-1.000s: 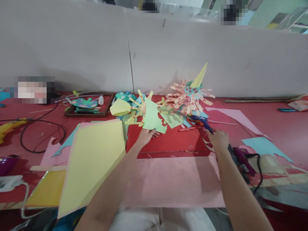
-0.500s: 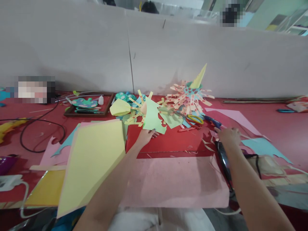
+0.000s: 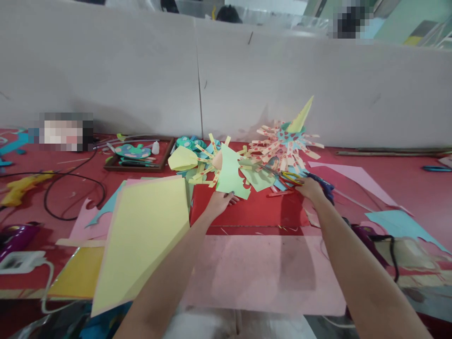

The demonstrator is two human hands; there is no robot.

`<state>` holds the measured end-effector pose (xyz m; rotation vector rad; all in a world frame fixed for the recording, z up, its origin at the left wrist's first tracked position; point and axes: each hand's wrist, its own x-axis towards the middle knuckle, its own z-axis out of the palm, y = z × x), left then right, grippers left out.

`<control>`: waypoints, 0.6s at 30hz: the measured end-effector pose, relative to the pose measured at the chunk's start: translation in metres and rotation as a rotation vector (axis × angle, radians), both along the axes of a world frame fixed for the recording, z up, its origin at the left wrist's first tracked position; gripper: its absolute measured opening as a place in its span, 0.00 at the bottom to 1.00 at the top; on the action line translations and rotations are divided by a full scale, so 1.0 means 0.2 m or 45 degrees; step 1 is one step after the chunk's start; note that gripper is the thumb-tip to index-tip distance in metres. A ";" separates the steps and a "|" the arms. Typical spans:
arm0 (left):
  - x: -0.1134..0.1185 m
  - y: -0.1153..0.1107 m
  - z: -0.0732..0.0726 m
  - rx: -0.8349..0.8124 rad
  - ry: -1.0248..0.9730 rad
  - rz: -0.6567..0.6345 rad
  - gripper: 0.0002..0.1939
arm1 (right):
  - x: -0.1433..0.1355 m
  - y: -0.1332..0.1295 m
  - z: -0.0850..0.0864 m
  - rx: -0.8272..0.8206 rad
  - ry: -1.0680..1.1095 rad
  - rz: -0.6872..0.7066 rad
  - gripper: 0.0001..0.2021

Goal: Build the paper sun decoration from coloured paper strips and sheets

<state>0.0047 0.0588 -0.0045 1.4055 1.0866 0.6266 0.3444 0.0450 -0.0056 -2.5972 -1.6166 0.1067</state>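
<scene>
Head view: right hand (image 3: 311, 189) has moved to yellow-handled scissors (image 3: 290, 176).

My count: hands of mine, two, left hand (image 3: 221, 204) and right hand (image 3: 311, 189); green sheet (image 3: 230, 169) in my grip, one; scissors (image 3: 290, 181), at least one pair; brown tray (image 3: 136, 168), one; white bottle (image 3: 156, 148), one; yellow paper horn (image 3: 301, 116), one.

From here I cannot tell whether the right grip (image 3: 311, 189) holds the yellow-handled scissors (image 3: 289, 174) or merely touches them, while a pixelated patch (image 3: 65, 132) masks something at left and the left edge crops a purple tool (image 3: 21, 233).
</scene>
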 end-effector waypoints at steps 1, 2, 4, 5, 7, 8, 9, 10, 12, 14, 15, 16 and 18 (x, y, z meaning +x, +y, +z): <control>0.00 0.00 -0.01 0.004 0.000 -0.002 0.13 | 0.00 0.01 0.01 -0.053 -0.003 -0.007 0.20; 0.00 0.00 -0.01 0.010 0.000 -0.004 0.13 | -0.01 0.01 0.01 -0.050 -0.023 -0.001 0.20; -0.01 0.00 -0.01 0.020 0.004 -0.010 0.13 | -0.04 -0.01 0.03 -0.006 -0.087 0.020 0.18; -0.01 0.00 -0.01 0.027 0.002 -0.012 0.13 | -0.05 -0.02 0.03 0.046 -0.126 0.041 0.17; -0.01 0.00 -0.01 0.030 -0.008 -0.015 0.12 | -0.10 -0.06 0.04 0.131 -0.162 0.058 0.14; -0.01 0.00 -0.01 0.028 -0.014 -0.009 0.11 | -0.12 -0.08 0.05 0.170 -0.161 0.078 0.13; -0.01 0.00 -0.01 0.025 -0.018 -0.003 0.10 | -0.14 -0.10 0.05 0.209 -0.154 0.098 0.12; -0.01 0.00 -0.01 0.024 -0.020 0.004 0.10 | -0.16 -0.11 0.06 0.261 -0.140 0.119 0.11; 0.00 0.00 -0.02 0.031 -0.019 0.019 0.10 | -0.20 -0.13 0.07 0.401 -0.065 0.119 0.09; 0.00 0.01 -0.04 0.062 -0.005 0.043 0.10 | -0.26 -0.15 0.08 0.514 0.109 0.071 0.11; 0.00 0.01 -0.05 0.085 0.007 0.055 0.10 | -0.29 -0.16 0.09 0.567 0.212 0.052 0.13; 0.00 0.02 -0.06 0.113 0.023 0.068 0.10 | -0.33 -0.16 0.09 0.615 0.313 0.028 0.14; -0.01 0.02 -0.06 0.180 0.080 0.084 0.10 | -0.42 -0.18 0.10 0.705 0.507 0.000 0.14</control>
